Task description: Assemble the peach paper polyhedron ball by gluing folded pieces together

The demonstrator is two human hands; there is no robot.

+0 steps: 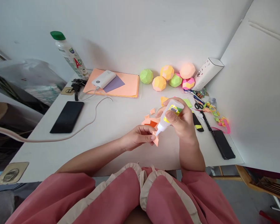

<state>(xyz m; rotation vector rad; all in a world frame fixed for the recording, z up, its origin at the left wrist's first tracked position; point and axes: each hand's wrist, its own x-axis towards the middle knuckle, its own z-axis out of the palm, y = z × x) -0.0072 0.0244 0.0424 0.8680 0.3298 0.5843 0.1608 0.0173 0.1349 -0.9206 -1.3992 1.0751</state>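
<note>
My left hand (140, 137) pinches a small folded peach paper piece (156, 139) between thumb and fingers, low over the table. My right hand (183, 119) is wrapped round a white glue bottle (171, 113), tilted with its nozzle down at the paper piece. Just behind my hands lie peach and orange papers (150, 123), partly covered by the hands and bottle. A small peach piece (152, 111) rests a little farther back.
Several paper balls (159, 83) line the wall beside a white box (207, 74). Scissors (198, 105) and a black case (223, 144) lie right. At left are a phone (67, 117), a cable, a power bank (104, 79) on paper sheets and a tall bottle (72, 57).
</note>
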